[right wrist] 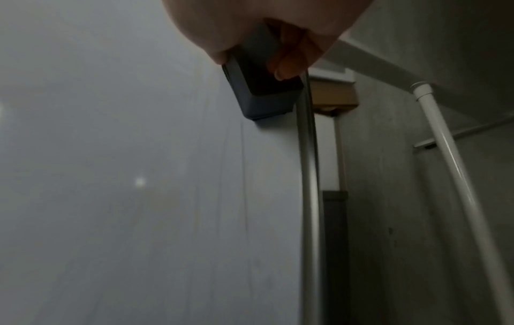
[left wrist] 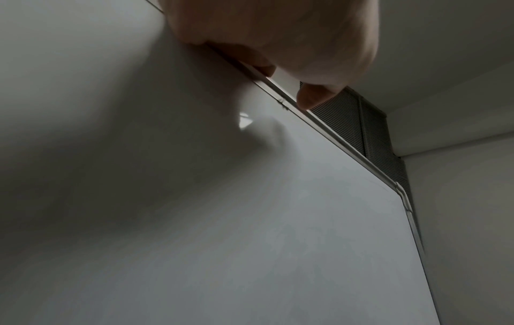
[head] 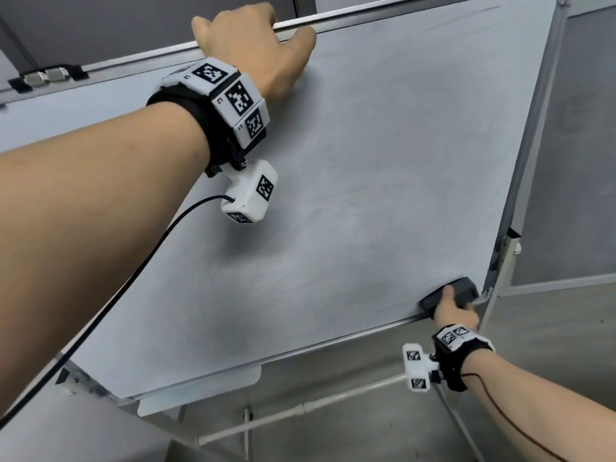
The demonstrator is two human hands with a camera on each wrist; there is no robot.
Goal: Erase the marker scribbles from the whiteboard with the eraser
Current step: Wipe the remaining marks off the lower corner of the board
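My right hand (head: 455,313) is wrapped over the back of the eraser (head: 448,293), fingers curled down one long side and the thumb on the other, and I have it pressed flat against the whiteboard (head: 383,168) in its lower right corner, just beside the metal frame (head: 526,161). The right wrist view shows the same: a dark rectangular block with a rigid shell, my fingertips (right wrist: 286,72) on its upper part, its wiping face against the board. I judge it light and stiff, easy to steer, though the smooth casing could slip if I loosen my squeeze; holding it across the middle of the long sides, as I do now, looks the right place, since it keeps the pad level. My left hand (head: 256,45) is up at the top rail (head: 150,56), fingers hooked over the edge and clamped on it, thumb on the front face. That matters, I think, because the board stands on a light tubular stand (head: 300,411) and would likely rock or tip under pressure. The surface is a slick grey-white with cloudy smears; I see only a few faint thin streaks near the eraser, no bold scribbles. A binder clip (head: 46,78) sits further left on the rail.
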